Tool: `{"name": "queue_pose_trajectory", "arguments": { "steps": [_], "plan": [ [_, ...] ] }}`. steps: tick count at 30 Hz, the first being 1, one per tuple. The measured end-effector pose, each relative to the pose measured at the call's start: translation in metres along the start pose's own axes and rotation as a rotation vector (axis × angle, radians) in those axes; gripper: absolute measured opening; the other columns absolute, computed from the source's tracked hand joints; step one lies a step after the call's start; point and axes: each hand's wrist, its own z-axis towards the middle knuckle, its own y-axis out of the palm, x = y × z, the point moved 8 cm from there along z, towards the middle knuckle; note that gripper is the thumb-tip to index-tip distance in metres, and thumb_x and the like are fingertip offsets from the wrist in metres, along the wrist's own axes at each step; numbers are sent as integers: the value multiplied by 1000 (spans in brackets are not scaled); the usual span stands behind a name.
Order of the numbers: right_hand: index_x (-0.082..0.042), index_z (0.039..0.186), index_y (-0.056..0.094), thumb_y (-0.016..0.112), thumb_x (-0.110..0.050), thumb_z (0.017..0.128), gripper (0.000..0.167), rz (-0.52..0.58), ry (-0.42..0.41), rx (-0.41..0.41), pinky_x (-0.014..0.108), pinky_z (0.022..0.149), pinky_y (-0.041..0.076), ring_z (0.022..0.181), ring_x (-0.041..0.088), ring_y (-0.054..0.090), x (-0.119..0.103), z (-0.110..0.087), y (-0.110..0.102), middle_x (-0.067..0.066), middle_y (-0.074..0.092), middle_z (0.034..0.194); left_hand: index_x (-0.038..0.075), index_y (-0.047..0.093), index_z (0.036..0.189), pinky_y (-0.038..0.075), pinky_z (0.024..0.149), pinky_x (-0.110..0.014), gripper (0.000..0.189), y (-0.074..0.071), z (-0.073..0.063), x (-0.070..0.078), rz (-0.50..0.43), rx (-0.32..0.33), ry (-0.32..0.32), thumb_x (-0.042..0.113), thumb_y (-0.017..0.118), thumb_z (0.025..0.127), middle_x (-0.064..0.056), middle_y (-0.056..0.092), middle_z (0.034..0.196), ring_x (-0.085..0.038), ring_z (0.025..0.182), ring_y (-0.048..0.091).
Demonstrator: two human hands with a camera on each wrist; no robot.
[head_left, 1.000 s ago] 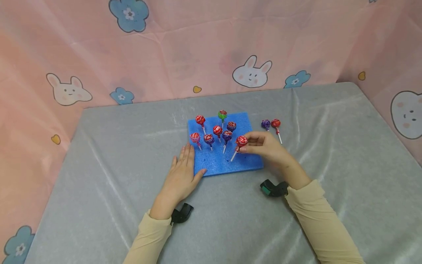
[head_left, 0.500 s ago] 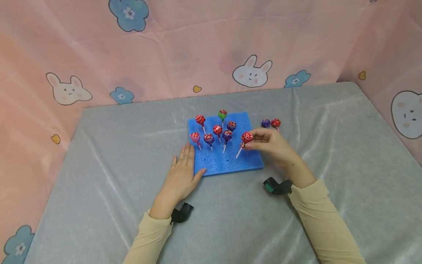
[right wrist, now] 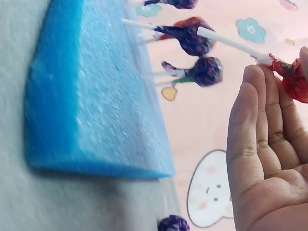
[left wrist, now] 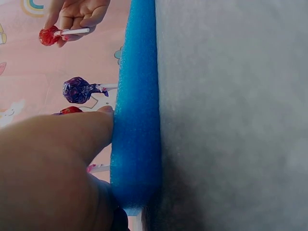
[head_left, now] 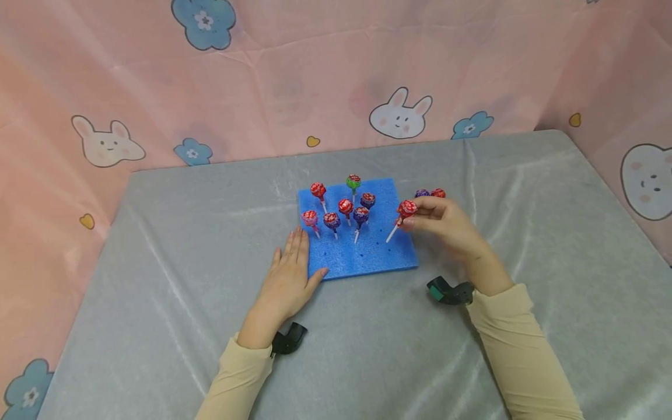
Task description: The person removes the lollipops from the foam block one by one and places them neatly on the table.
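My right hand (head_left: 448, 227) pinches a red-wrapped lollipop (head_left: 407, 209) near the base of its head. Its white stick points down and to the left, and the right wrist view shows the stick's end free, clear of the blue foam block (head_left: 341, 259). Over the foam's left edge lies my left hand (head_left: 286, 286), fingers straight and thumb resting along the near edge. Several wrapped lollipops stand stuck in the foam, among them a green one (head_left: 354, 181), a pink one (head_left: 310, 218) and a purple one (head_left: 360, 216).
Behind my right hand, a purple lollipop (head_left: 422, 193) and a red lollipop (head_left: 438, 192) lie on the grey cloth, their sticks hidden. Small holes dot the foam's front and right part. A pink printed curtain (head_left: 252, 87) hangs behind the table.
My right hand has carried the red lollipop to the right and slightly away from me, partly covering the two loose lollipops. The left hand stays in place.
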Motion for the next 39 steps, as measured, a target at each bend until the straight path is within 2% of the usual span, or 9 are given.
{"name": "queue_pose_trajectory", "arguments": {
  "steps": [11,16,20,26,32,36,39],
  "plan": [
    [-5,94,71,57,12,87,23,96,16,115,24,75,53,80,11,67,-1,-6,-30,1,71,87,-5,8,149,9,112,-51,76,1,0,0,-2,-7,1,43,41,99,-18,3,156,-30,143,4],
    [-4,90,71,54,15,87,26,223,35,211,24,72,54,77,12,68,2,-11,-49,4,71,86,-5,8,148,9,112,-52,76,1,1,1,-1,-14,1,43,41,99,-18,3,156,-30,143,3],
    [-6,91,72,55,13,88,25,242,58,281,23,72,54,76,13,68,6,-16,-65,4,71,86,-5,8,148,9,112,-51,76,2,1,1,2,-16,-3,43,41,99,-18,3,156,-30,143,3],
    [-2,91,72,52,15,88,26,314,12,336,24,73,54,74,15,68,6,-23,-86,7,71,85,-5,7,149,8,112,-51,77,1,1,1,4,-25,-9,43,40,99,-18,2,156,-30,143,2],
    [-5,89,73,62,9,86,18,262,57,477,22,72,53,74,13,66,13,-31,-106,4,71,85,-5,6,149,8,112,-51,77,1,2,0,2,-32,-8,44,40,99,-18,1,156,-30,143,1],
    [-5,85,73,64,7,85,15,252,68,527,20,69,53,70,11,65,19,-35,-114,2,69,83,-5,6,149,8,112,-51,77,1,2,0,5,-35,-8,44,40,99,-18,1,156,-30,143,1],
    [-6,81,74,67,5,83,13,190,95,570,18,66,52,68,8,65,24,-38,-118,-1,68,81,-5,6,149,7,112,-51,77,1,2,0,2,-37,-8,43,39,100,-18,0,156,-30,143,1]
  ]
}}
